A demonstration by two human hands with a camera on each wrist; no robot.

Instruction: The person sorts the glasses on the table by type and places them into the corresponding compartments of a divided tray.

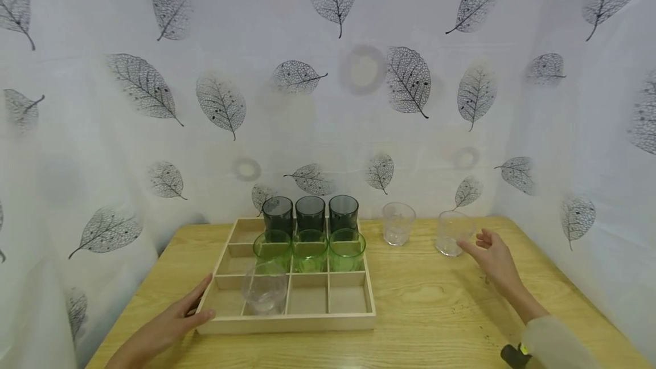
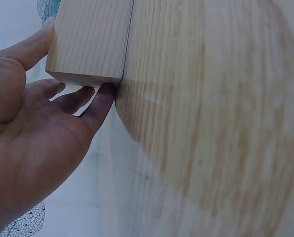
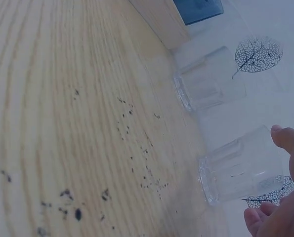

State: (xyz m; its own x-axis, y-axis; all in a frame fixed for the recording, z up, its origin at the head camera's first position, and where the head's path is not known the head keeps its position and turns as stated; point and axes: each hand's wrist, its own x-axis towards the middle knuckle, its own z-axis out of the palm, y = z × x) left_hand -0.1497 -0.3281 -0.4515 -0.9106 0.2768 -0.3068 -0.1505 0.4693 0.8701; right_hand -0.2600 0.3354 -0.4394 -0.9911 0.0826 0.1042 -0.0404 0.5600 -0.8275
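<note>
A divided wooden tray (image 1: 287,323) stands on the table, its front left corner held by my left hand (image 1: 171,320). In the left wrist view, the thumb and fingers of that hand (image 2: 43,108) lie about the tray corner (image 2: 90,44). Three dark grey glasses (image 1: 310,212) occupy the back row and three green glasses (image 1: 310,252) the middle row. One colourless glass (image 1: 265,289) is in the front row. At the right, my right hand (image 1: 494,258) reaches with parted thumb and fingers around a colourless glass (image 1: 451,235); contact is unclear.
Another colourless glass (image 1: 398,224) stands upright between the tray and the right-hand glass. Dark specks (image 3: 77,214) mark the wooden table (image 1: 425,312). A leaf-patterned curtain (image 1: 307,118) hangs behind. A small black object (image 1: 515,356) lies by the right sleeve.
</note>
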